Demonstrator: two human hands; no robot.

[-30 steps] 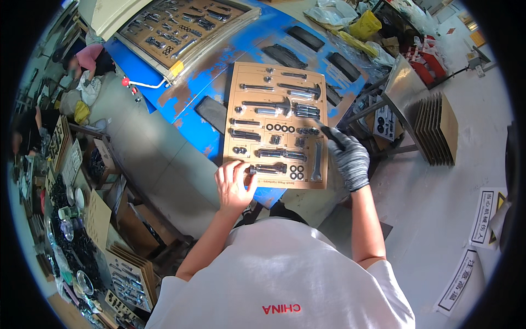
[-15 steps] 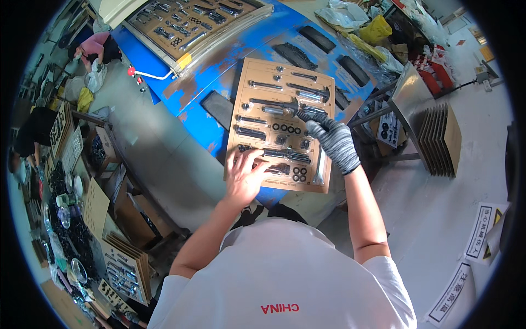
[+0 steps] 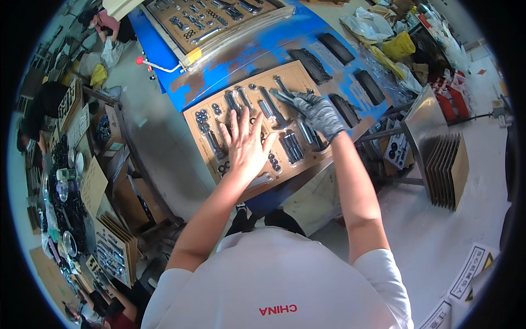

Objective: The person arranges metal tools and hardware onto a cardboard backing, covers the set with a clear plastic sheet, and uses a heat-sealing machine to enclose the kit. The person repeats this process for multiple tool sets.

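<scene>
A brown cardboard board (image 3: pixel 298 166) lies slanted in front of me, bearing bolts, nuts and rings under clear film. My bare left hand (image 3: pixel 246 148) rests palm down on it, fingers spread across the bolts (image 3: pixel 233 101) in its upper left part. In a grey knitted glove, my right hand (image 3: pixel 320 116) is bent over the board's right side. From its fingers a slim dark tool (image 3: pixel 283 97) points left, close to the far bolts; its kind is hard to make out. A cluster of black bolts (image 3: pixel 292 147) lies between the hands, nearer to me.
The blue table (image 3: pixel 257 46) carries several dark pads (image 3: pixel 309 66) at the right. Behind stands a framed machine bed (image 3: pixel 219 41) with another filled board and a red-knobbed lever (image 3: pixel 139 60). Cardboard sheets (image 3: pixel 446 170) stand at right. Other people work at left.
The board has turned about a quarter turn clockwise. My left hand has gone from its near left edge to lying spread on top; my right hand has shifted slightly left and away from me.
</scene>
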